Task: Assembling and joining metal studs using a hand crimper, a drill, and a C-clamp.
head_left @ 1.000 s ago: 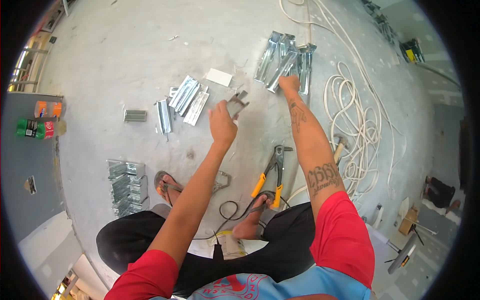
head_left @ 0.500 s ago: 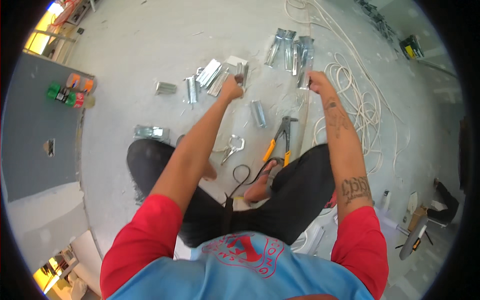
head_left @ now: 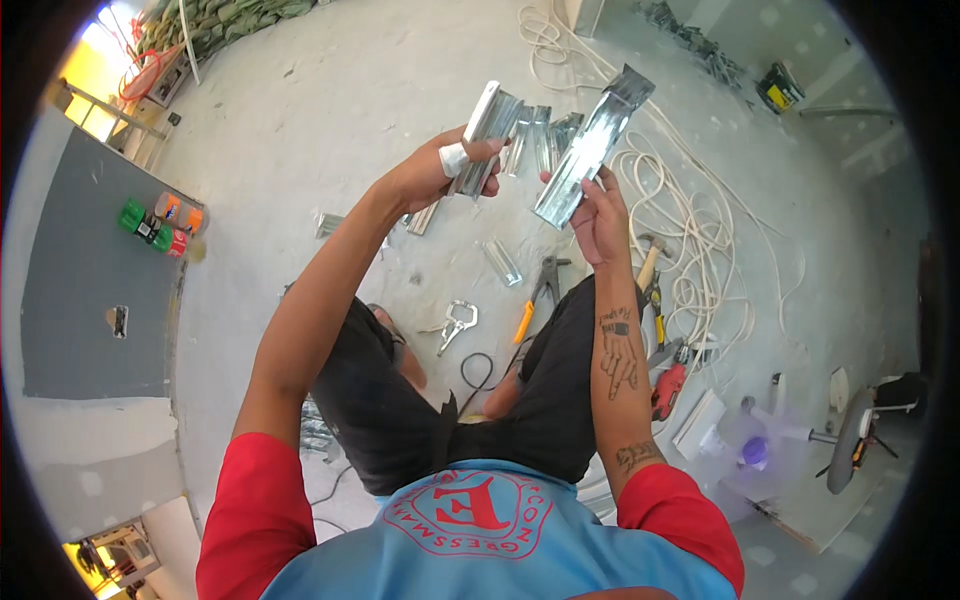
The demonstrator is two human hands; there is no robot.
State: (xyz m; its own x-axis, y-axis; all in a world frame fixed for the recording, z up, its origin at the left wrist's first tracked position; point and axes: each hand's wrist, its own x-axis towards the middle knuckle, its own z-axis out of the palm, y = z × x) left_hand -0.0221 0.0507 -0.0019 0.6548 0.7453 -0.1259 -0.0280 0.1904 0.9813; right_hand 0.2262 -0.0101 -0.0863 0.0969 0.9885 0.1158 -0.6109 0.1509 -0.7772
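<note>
In my left hand, its thumb wrapped in white tape, I hold a short piece of galvanized metal channel upright and slightly tilted. My right hand grips a longer, shiny channel piece near its lower end, slanting up to the right. The two pieces are raised above the floor and apart from each other. Behind and between them, several more cut channel pieces lie on the floor. One small channel piece lies nearer to me. Others under my left wrist are partly hidden.
Locking pliers and a yellow-handled hand tool lie between my legs. To the right are a hammer, a red power tool and tangled white cable. A green bottle lies on a grey board at left.
Both hands have come up off the floor with a channel piece each, turned so the pieces face me. My right hand has moved nearer the left.
</note>
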